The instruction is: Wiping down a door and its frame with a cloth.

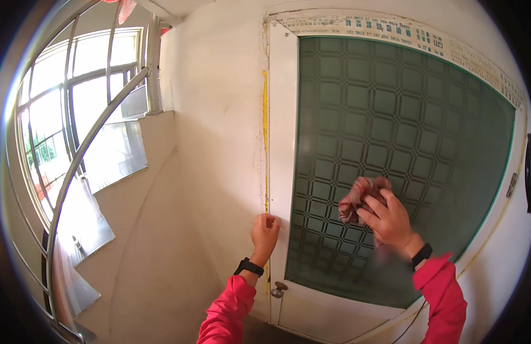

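Note:
My right hand [388,219] grips a crumpled reddish-brown patterned cloth [364,198] against the patterned green glass pane [403,129] of a white door [283,142]. The cloth bunches out past my fingertips toward the left. My left hand [265,234] is at the door's left edge, above the round metal doorknob [279,290]. Its fingers are curled in; whether they grip the edge is hidden. Each wrist wears a black band, and both sleeves are red.
Left of the door runs a pale wall [214,142] with a yellow strip [265,112] along the door's side. Farther left, a metal handrail [82,146] curves past stair steps [119,150] and bright windows [50,107]. A hinge [512,185] sits on the door's right side, and a dark cable [414,320] hangs lower right.

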A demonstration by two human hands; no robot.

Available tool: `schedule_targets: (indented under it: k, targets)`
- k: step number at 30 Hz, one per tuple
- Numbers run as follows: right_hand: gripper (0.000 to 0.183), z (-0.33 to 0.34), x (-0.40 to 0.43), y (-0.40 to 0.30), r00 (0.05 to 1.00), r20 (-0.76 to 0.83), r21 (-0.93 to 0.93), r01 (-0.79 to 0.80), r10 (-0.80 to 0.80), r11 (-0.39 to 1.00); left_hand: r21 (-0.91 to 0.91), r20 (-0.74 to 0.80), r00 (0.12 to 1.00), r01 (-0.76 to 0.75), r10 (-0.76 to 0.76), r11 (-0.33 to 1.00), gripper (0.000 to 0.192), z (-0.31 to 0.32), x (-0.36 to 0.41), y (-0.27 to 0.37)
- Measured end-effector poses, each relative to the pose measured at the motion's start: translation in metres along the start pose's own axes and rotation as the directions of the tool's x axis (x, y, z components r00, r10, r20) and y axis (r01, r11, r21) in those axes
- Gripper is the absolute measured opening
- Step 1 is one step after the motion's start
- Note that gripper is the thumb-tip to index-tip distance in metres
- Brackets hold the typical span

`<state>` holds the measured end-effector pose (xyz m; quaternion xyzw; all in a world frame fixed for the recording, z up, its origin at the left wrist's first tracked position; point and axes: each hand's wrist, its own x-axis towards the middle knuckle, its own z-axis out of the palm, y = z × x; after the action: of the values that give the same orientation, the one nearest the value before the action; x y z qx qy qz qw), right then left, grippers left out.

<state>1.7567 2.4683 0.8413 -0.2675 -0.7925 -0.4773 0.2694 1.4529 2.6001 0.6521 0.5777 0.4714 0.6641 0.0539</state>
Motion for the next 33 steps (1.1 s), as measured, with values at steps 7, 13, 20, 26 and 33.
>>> schedule_targets:
  k: [7, 13, 20, 26, 33]
  targets:
    - [0.024, -0.016, 0.159, 0.032, 0.959, -0.218, -0.174, 0.145, -0.182, 0.974, 0.007, 0.009, 1.000, -0.014, 0.014, 1.000, 0.019, 0.001, -0.001, 0.009]
    - [0.021, -0.001, 0.288, 0.072, 0.858, -0.448, -0.297, 0.123, -0.252, 0.947, 0.040, 0.004, 1.000, 0.009, -0.009, 0.999, 0.021, -0.001, -0.005, 0.000]
    - [0.028, 0.054, 0.336, 0.089, 0.861, -0.496, -0.281, -0.039, -0.111, 0.959, -0.009, 0.011, 1.000, -0.022, 0.022, 1.000, 0.021, 0.003, -0.009, 0.000]
    - [0.025, 0.075, 0.322, 0.077, 0.855, -0.507, -0.281, -0.042, -0.111, 0.959, -0.031, 0.009, 1.000, -0.011, 0.011, 0.999, 0.020, 0.004, -0.010, 0.000]
    - [0.021, 0.110, 0.246, 0.001, 0.947, -0.285, -0.044, 0.139, -0.146, 0.989, -0.074, 0.035, 0.998, 0.057, -0.054, 0.996, 0.014, 0.000, -0.030, -0.016]
